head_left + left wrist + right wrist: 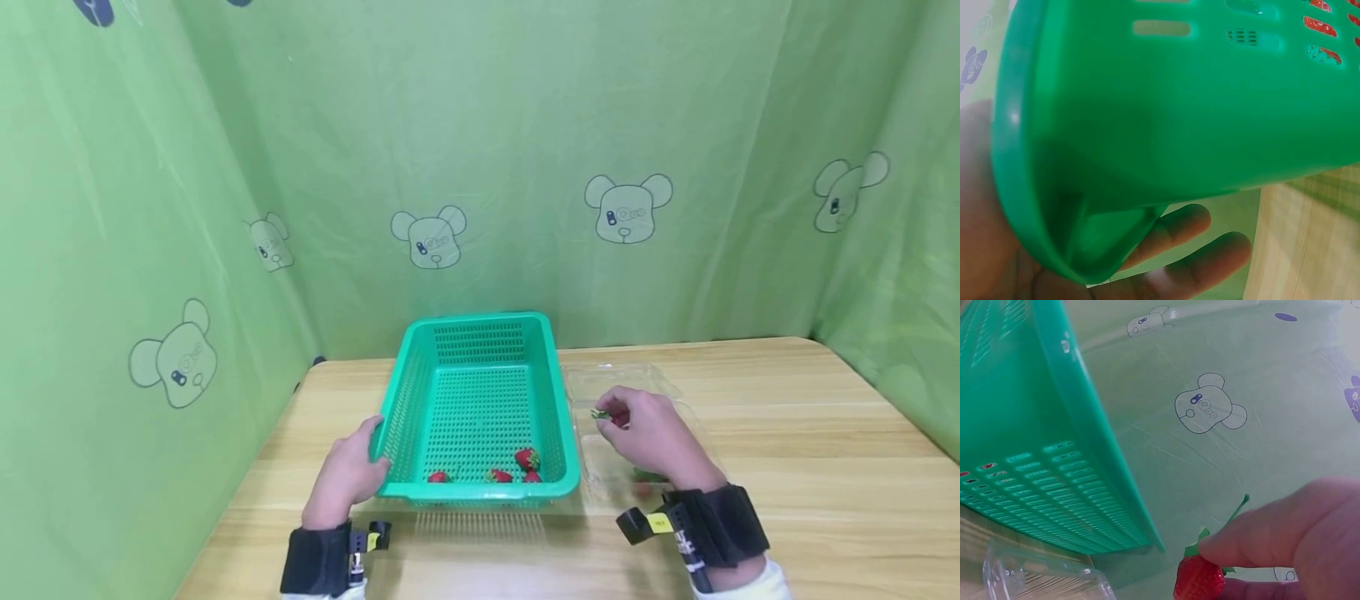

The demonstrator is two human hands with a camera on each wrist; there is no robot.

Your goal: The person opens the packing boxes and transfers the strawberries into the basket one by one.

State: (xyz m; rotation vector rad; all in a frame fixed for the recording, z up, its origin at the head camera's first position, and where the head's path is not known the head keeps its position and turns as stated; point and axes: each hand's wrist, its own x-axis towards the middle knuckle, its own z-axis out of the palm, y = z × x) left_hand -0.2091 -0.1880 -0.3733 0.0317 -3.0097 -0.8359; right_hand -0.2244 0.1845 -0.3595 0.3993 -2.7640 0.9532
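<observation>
My left hand (347, 468) grips the green plastic basket (477, 490) at its near left corner, with fingers reaching under the rim in the left wrist view. Several strawberries (527, 458) lie at the basket's near end. To the right, my right hand (651, 429) pinches a strawberry (1199, 579) between thumb and fingers, near its green leaves and stem. That hand is over a clear plastic box (600, 467) with its lid (607, 379) folded open behind. Something red and green shows in the box, partly hidden under my right wrist.
Basket and box stand side by side on a wooden table (810, 450), the box close to the basket's right wall. A green curtain (517, 150) printed with bear heads hangs behind the table and along both sides.
</observation>
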